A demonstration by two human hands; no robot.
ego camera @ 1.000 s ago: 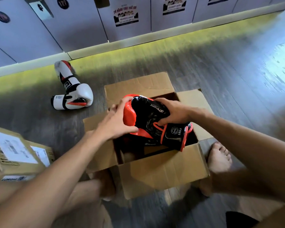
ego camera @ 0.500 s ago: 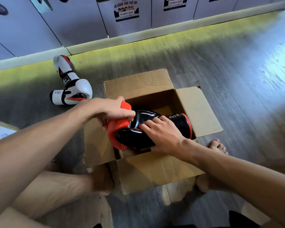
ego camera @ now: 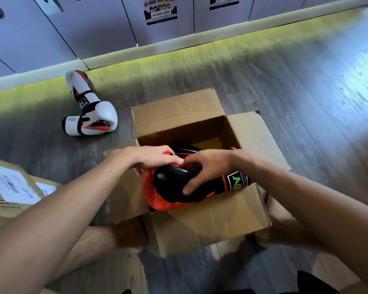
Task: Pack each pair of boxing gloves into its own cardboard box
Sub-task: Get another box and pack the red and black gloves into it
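Observation:
An open cardboard box (ego camera: 210, 219) stands on the floor between my legs, flaps spread. A black and orange pair of boxing gloves (ego camera: 168, 187) lies inside it, near the front wall, cuffs to the right. My left hand (ego camera: 151, 157) presses flat on the orange top of the gloves. My right hand (ego camera: 204, 168) rests on the black padding, fingers spread. A white, black and red pair of gloves (ego camera: 91, 111) lies on the floor, left of the box and apart from it.
A second cardboard box (ego camera: 13, 187) with white labels sits at the left edge, beside my left forearm. Grey lockers (ego camera: 94, 24) with a pale plinth line the back. My bare legs and feet flank the open box on the wooden floor.
The black and orange gloves went down from above the box into it and now lie lower inside. Both hands followed them down and moved closer together on top.

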